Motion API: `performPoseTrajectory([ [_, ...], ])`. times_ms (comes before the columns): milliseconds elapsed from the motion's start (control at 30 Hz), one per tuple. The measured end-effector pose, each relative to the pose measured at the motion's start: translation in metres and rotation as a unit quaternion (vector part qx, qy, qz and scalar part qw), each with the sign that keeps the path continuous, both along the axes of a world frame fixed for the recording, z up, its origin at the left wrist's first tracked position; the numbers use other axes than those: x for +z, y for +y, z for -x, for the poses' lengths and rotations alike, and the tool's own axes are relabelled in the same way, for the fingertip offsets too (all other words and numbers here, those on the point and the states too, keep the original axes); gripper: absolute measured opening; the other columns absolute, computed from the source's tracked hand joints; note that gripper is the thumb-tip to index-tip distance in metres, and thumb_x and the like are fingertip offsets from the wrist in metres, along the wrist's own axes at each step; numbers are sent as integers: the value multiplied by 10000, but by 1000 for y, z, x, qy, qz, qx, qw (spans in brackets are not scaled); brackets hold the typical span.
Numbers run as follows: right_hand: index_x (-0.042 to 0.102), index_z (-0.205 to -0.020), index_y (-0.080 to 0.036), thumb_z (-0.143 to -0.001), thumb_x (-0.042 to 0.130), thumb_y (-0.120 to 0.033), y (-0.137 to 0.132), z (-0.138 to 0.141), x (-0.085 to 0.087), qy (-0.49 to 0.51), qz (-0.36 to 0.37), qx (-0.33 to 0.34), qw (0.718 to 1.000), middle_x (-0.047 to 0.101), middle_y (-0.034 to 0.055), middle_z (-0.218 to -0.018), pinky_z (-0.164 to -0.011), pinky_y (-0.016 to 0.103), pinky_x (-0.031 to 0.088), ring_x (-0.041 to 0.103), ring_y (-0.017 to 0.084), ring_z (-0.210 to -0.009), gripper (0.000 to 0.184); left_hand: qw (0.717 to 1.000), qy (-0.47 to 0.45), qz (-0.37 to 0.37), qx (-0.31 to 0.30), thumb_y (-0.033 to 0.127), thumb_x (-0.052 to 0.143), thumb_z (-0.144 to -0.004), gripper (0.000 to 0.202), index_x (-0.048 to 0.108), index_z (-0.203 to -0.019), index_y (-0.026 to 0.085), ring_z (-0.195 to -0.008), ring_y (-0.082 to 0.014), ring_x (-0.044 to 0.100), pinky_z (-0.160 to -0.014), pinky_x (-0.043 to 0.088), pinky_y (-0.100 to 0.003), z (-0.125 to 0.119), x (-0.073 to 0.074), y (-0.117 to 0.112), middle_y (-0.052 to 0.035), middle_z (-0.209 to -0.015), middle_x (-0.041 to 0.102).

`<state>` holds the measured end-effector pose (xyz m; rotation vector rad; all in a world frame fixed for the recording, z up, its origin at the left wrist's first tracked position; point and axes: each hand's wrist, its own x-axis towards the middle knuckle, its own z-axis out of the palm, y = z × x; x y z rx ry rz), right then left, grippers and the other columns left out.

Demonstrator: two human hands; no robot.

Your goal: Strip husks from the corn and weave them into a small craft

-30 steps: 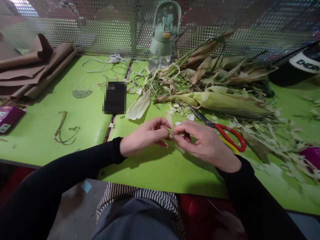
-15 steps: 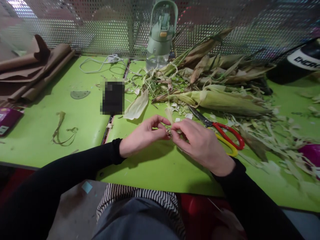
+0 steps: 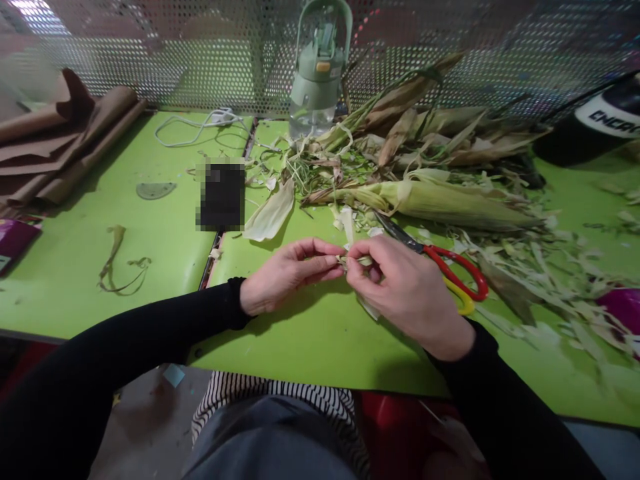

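Above the green table, my left hand (image 3: 293,270) and my right hand (image 3: 400,283) meet fingertip to fingertip. Both pinch a small piece of pale corn husk (image 3: 349,230), whose strip rises between them and whose other end shows below my right fingers. Much of the piece is hidden by the fingers. Just right of my right hand lie scissors (image 3: 453,272) with red and yellow handles, their blades pointing back left. Behind the hands rests a whole leaf-wrapped ear of corn (image 3: 450,203). A loose, broad husk leaf (image 3: 271,212) lies beyond my left hand.
Dry husks (image 3: 400,133) and shreds cover the back and right. A water bottle (image 3: 315,87) stands by the perforated screen (image 3: 200,67). A blurred-out dark object (image 3: 223,197), a protractor (image 3: 156,191), a white cable (image 3: 185,130) and brown paper (image 3: 65,147) lie to the left.
My left thumb and fingers have closed together on the husk piece. My right hand has moved slightly right and down, and the husk strip between the hands stands more to the right.
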<state>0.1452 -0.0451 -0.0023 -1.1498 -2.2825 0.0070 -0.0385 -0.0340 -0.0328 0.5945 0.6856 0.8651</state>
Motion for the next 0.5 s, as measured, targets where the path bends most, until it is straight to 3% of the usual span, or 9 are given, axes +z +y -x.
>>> performPoseTrajectory([
  [300,613,-953,-217,-966,477,-162,4,-6,11,24,62,79,995,657,61,-864,-703,340,507,638,200,-788,147,1000,12,-11,-3,142,816,-745,209,663,-886,123,-775,-83,678,-880,534,-261,2,3,0,-4,-854,708],
  [400,622,-983,-225,-969,487,-170,3,-4,12,47,75,66,994,667,71,-933,-744,354,526,651,207,-839,147,1000,14,-23,-12,164,811,-755,207,656,-886,122,-790,-92,674,-910,524,-288,2,3,1,-13,-858,705],
  [500,607,-948,-224,-956,532,-192,2,-2,11,62,104,27,992,668,49,-877,-690,337,525,639,190,-752,82,999,11,-35,-24,181,805,-763,203,645,-875,124,-795,-106,680,-926,523,-330,1,-1,1,-21,-864,703],
])
